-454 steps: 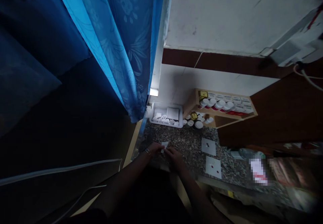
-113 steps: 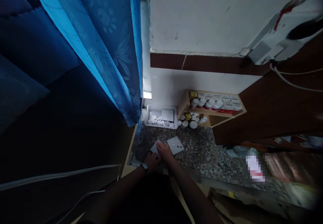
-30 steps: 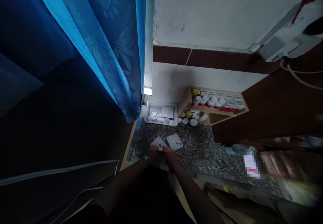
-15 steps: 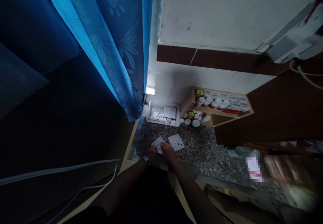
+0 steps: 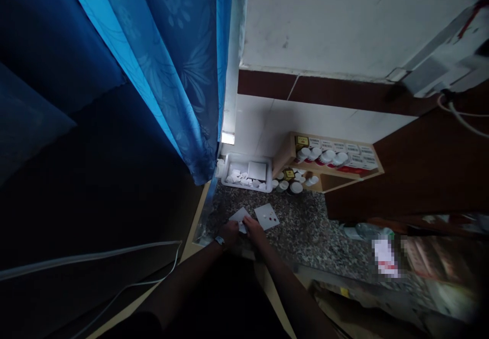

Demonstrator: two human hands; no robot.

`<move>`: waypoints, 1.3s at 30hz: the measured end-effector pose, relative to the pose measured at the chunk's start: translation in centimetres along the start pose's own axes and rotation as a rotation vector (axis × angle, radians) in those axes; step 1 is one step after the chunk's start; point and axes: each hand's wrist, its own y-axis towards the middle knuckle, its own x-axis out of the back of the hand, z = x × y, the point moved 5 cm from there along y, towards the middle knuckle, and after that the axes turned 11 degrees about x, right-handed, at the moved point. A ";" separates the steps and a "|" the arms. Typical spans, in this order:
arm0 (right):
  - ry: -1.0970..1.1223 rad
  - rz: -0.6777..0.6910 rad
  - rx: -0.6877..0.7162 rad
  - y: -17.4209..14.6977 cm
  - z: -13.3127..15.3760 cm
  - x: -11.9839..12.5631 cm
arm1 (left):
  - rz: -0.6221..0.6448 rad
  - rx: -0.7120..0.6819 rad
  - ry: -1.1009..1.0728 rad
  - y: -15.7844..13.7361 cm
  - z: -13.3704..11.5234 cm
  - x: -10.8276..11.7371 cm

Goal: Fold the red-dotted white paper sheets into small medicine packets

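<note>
Two small white paper sheets lie side by side on the speckled stone counter. Several small tablets, pale and dark, rest on the right-hand paper sheet. On the left paper sheet a few tiny tablets show between my hands. My left hand, with a watch at its wrist, is closed at that sheet's lower left edge. At its right edge, my right hand has its fingers pinched together. The fingertips are small and dim, so the exact grip is hard to make out.
Behind the papers stands a white tray with folded paper packets and a white block. A wooden shelf holds bottles and boxes, with more bottles beside it. A blue curtain hangs at left; a clear bottle lies right.
My hands stay at the left paper sheet, with only a slight shift of the fingers. The right sheet and its tablets have not moved.
</note>
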 end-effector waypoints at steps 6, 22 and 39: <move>0.096 0.007 0.029 0.5 0.4 -0.1 | 0.029 -0.046 -0.009 -0.2 -0.3 0.6; -0.042 -0.109 -0.005 -1.4 -0.8 0.8 | 0.029 0.119 -0.139 0.9 0.4 2.3; -0.255 0.049 -0.284 1.9 -1.4 2.3 | -0.112 0.068 -0.333 3.0 1.5 0.7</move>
